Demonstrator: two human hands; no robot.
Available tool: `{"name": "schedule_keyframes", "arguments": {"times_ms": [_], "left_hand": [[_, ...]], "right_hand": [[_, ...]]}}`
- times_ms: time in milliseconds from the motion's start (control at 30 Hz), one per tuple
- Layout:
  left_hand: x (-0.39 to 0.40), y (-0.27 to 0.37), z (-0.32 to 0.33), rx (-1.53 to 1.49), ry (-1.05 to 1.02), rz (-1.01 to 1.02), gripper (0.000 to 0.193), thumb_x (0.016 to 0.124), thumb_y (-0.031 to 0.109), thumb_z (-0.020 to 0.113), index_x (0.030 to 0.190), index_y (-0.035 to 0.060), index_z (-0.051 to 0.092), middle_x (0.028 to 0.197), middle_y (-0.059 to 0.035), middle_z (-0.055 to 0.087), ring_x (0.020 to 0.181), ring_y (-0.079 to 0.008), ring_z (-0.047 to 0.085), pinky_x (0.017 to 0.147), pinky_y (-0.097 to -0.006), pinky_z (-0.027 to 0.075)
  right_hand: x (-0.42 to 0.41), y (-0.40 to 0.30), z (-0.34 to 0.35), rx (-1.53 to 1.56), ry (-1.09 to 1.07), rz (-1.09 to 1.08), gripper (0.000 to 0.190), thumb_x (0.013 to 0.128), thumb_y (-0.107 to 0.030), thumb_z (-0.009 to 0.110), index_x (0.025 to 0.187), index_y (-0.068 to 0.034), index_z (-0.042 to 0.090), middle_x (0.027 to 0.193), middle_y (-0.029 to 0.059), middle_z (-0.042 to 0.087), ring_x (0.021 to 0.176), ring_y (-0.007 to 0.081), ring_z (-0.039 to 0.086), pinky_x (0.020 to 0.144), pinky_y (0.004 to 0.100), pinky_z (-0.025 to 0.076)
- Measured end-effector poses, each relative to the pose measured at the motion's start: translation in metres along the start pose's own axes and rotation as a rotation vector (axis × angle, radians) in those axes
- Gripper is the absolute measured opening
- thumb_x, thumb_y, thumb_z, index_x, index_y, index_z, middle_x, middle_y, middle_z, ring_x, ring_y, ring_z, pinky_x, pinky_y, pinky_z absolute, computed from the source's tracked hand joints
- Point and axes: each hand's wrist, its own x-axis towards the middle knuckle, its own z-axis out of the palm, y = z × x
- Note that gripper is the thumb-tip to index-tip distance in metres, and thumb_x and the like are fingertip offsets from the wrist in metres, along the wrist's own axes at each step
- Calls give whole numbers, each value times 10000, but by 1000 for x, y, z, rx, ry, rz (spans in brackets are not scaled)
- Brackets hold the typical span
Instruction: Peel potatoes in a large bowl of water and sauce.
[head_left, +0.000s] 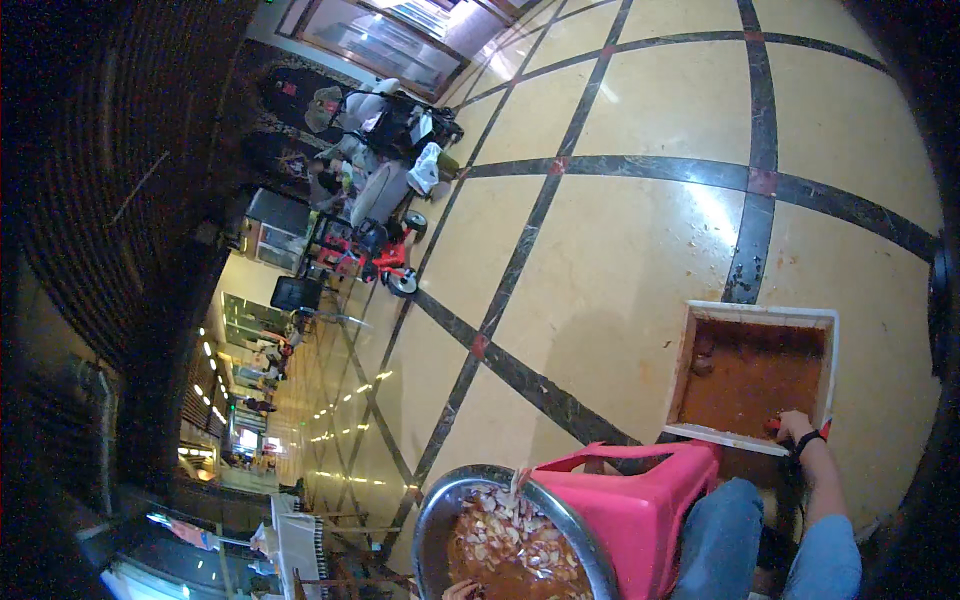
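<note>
At the near right corner of a white box (679, 367), my right hand (795, 426) is closed around a small red object (772, 427), which I cannot identify. A black band circles that wrist. Reddish-brown liquid (750, 375) covers the bottom of the box, with a dark lump at its left side. Fingers of what appears to be my left hand (461, 590) show at the bottom edge, over a metal basin (429, 517). The rest of that hand is cut off. Pale slices (502, 521) lie in reddish liquid inside the basin.
A pink plastic stool (630, 495) stands between the basin and my knee (720, 532). Wet spots (742, 277) mark the tiled floor beyond the box. Farther off are a red wheeled frame (390, 259) and a pile of bags (382, 142) by the wall.
</note>
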Motion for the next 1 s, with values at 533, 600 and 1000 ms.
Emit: {"name": "schedule_keyframes", "arguments": {"times_ms": [533,600,1000], "left_hand": [[-4,0,1,8,1,7,184,801,115,431,951,21,480,981,-157,449,915,-310,430,794,-365,349],[-6,-2,1,28,-3,-6,180,797,108,435,950,23,482,979,-157,450,913,-311,431,793,-365,350],[-3,-1,0,29,-18,-11,174,797,105,439,949,29,475,970,-154,444,903,-308,432,783,-369,353]], "right_hand": [[-39,-33,-53,132,-7,102,346,629,-257,582,913,-60,565,870,141,580,815,278,560,705,371,443],[-33,-26,-48,33,-85,54,381,588,-271,613,905,-65,572,874,129,582,818,269,560,696,367,447],[-13,14,-37,367,-236,-10,586,440,-240,719,982,-105,543,909,89,582,817,216,565,612,342,456]]}}
